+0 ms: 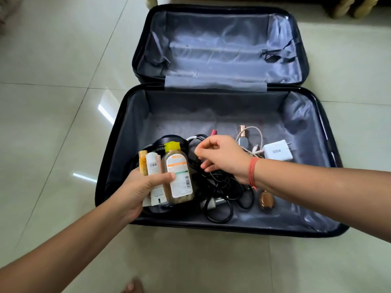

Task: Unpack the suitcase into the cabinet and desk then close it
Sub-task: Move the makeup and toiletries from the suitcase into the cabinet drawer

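Observation:
A dark suitcase [118,132] lies open on the floor, its far half bare. My left hand [137,187] grips a bundle of toiletries: a bottle with a yellow cap [178,172], a white tube [153,166] and an orange tube [142,162]. My right hand [222,157] hovers over a tangle of black cables [222,187], its fingers loosely curled and holding nothing. A white charger [277,152], a pale cable [251,140], a rose-gold item [243,130], a pink stick [213,132] and a small brown bottle [267,200] lie in the near half.
Glossy pale floor tiles [53,123] surround the suitcase. Light-coloured furniture legs [355,7] stand at the far right, another [151,1] behind the lid. My toes [132,286] show at the bottom edge.

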